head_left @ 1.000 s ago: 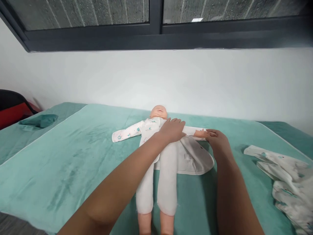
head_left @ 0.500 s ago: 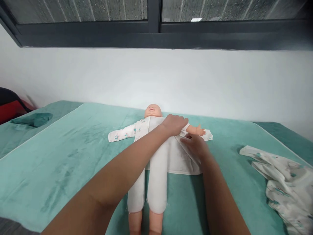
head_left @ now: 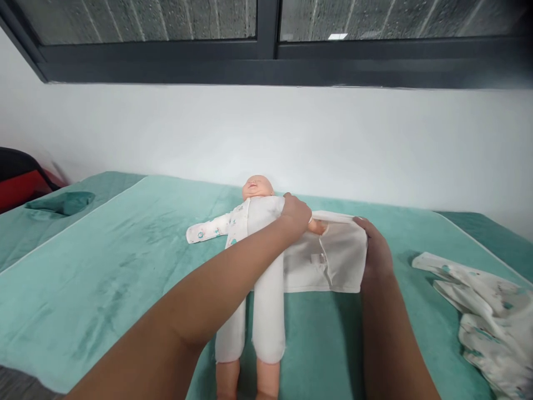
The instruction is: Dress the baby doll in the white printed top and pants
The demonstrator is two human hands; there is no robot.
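Observation:
A baby doll (head_left: 268,311) with a white cloth body lies on its back, its head toward the wall. A white printed baby shirt (head_left: 303,272) is spread open under it, one sleeve (head_left: 208,229) covering the doll's arm on the left. My left hand (head_left: 296,215) is closed around the doll's other arm near the shoulder; the doll's hand (head_left: 317,226) pokes out beyond it, partly inside the shirt. With fingers closed on the shirt's outer edge, my right hand (head_left: 375,250) holds that side stretched out to the right. My left forearm hides part of the doll's torso.
A crumpled white printed garment (head_left: 495,322) lies on the bed's green cover (head_left: 125,278) at the right. A red and black object (head_left: 20,183) shows at the far left. Behind the bed are a white wall (head_left: 233,128) and a dark window frame (head_left: 266,66).
My right hand has moved right from beside the doll's hand, drawing the shirt's side outward and up. The doll's hand now points into the shirt. My left hand stays on the arm.

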